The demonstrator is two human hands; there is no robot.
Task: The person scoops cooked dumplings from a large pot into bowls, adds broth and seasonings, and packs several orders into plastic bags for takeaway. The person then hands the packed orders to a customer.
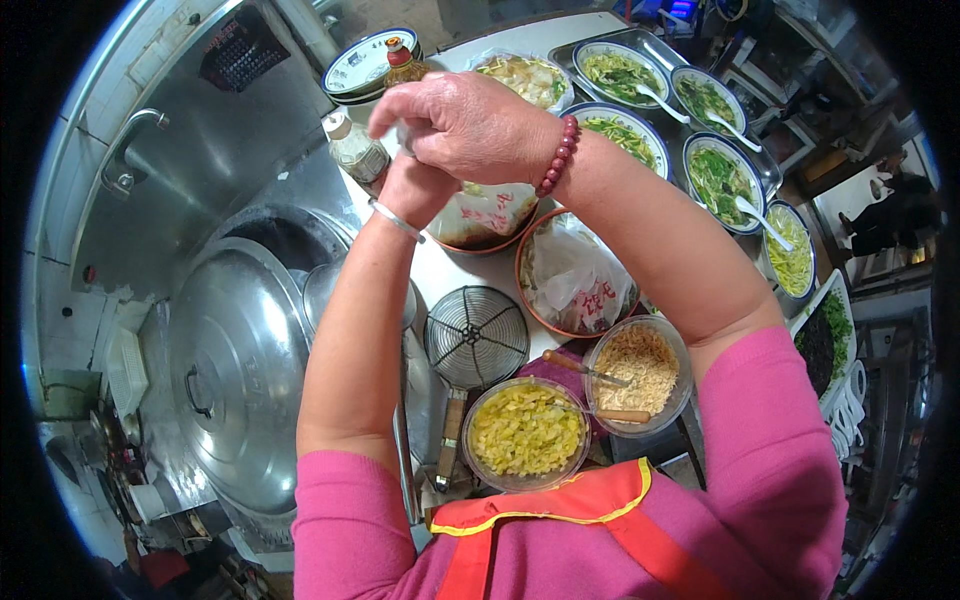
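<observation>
My right hand (472,124), with a red bead bracelet, lies over my left hand (424,187), which has a silver bangle at its wrist. The fingers are bent together, and a small pale thing shows between them; their hold is mostly hidden. Just beyond are a glass bottle with a white cap (358,156), a bottle with a red neck (405,64) and stacked plates (367,64). Below my hands, a plastic bag with red writing (487,214) covers an orange-rimmed bowl; a second bagged bowl (581,281) stands to its right.
A round wire strainer (477,337), a tub of chopped yellow-green vegetables (527,435) and a tub of pale crumbs (637,367) stand nearer me. Bowls of greens (724,180), several with white spoons, are at right. A large lidded steel pot (244,375) is at left.
</observation>
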